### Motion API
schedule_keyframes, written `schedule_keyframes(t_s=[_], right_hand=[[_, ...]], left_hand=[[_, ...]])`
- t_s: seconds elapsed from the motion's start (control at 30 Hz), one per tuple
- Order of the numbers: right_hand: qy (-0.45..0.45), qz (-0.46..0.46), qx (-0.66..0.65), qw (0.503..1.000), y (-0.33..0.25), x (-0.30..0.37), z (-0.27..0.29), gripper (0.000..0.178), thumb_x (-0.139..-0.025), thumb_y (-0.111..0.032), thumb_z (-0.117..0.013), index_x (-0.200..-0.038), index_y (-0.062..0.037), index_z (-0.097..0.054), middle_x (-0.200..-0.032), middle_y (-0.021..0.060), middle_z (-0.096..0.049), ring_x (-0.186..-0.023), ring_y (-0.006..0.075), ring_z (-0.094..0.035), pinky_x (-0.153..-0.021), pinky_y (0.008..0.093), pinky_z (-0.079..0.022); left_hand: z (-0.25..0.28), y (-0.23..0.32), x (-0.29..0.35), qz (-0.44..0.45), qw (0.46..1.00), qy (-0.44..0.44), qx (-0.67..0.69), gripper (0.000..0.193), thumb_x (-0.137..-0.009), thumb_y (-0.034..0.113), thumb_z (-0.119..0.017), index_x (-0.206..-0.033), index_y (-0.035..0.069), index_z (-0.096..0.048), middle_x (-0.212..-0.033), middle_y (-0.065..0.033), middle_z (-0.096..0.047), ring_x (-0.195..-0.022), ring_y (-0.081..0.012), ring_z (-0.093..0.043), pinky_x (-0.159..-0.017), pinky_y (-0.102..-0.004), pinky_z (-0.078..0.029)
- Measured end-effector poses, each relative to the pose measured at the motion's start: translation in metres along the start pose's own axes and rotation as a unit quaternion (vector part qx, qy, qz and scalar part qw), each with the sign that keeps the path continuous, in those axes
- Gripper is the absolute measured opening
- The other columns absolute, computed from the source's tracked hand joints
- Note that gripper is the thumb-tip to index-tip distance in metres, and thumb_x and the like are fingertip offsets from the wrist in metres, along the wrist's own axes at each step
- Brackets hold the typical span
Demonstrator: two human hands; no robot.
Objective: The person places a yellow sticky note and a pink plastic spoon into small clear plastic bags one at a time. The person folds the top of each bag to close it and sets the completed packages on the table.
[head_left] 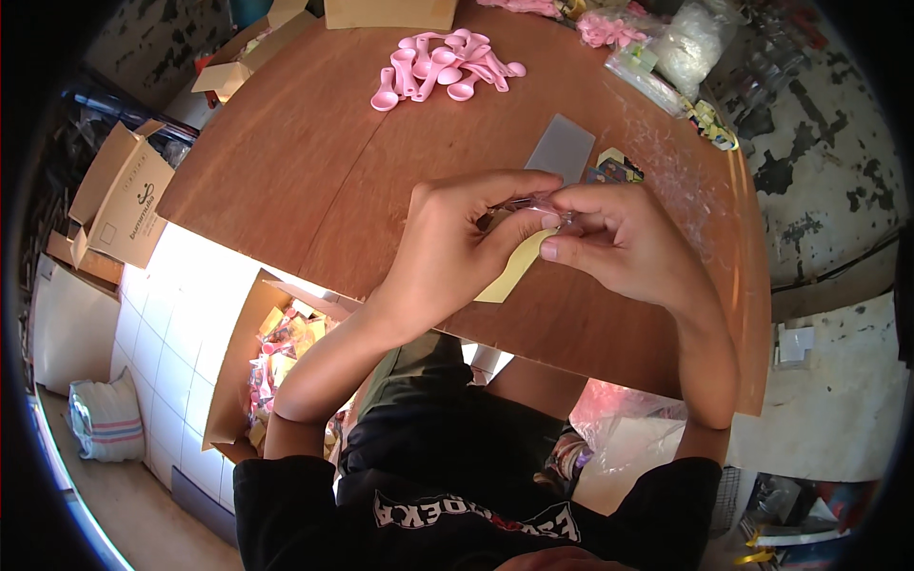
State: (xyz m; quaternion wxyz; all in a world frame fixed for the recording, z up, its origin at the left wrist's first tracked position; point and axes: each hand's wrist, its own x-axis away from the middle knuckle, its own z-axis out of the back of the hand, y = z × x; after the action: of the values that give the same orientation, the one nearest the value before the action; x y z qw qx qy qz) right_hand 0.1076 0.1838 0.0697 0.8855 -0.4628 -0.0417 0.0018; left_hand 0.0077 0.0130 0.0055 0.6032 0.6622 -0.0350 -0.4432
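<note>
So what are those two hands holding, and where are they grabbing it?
Both the left hand and right hand pinch a small clear plastic packet at its top edge with their fingertips; a pale yellow card hangs below it.

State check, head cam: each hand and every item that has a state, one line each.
left hand: pinching small clear packet
right hand: pinching same packet
clear packet: held above table
yellow card: hanging under hands
pink spoons: loose pile on table
floor carton: open, filled with packets
</note>
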Motion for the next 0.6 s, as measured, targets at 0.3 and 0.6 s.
schedule_keyframes(t_s=[0.3, 0.6], right_hand=[[0.036, 0.055, 0.097, 0.993, 0.003, -0.016, -0.012, 0.01, -0.086, -0.002, -0.071, -0.094, 0.0049, -0.07, -0.074, 0.0047, -0.067, -0.065, 0.0051, -0.058, -0.057, 0.0233, -0.046], [0.031, 0.041, -0.018, 0.999, 0.018, -0.083, 0.023, 0.016, -0.09, -0.007, -0.072, -0.102, 0.004, -0.071, -0.088, 0.0053, -0.071, -0.08, 0.0088, -0.067, -0.07, 0.0223, -0.053]], left_hand=[[0.011, -0.005, 0.008, -0.039, 0.999, -0.025, -0.015, 0.04, -0.086, 0.004, -0.075, -0.124, -0.004, -0.064, -0.103, -0.0142, -0.074, -0.094, -0.0162, -0.071, -0.083, -0.0302, -0.057], [0.047, -0.02, 0.043, 0.13, 0.99, -0.02, -0.05, 0.042, -0.084, 0.006, -0.079, -0.121, -0.002, -0.062, -0.09, -0.0089, -0.073, -0.083, -0.0088, -0.066, -0.073, -0.0266, -0.052]])
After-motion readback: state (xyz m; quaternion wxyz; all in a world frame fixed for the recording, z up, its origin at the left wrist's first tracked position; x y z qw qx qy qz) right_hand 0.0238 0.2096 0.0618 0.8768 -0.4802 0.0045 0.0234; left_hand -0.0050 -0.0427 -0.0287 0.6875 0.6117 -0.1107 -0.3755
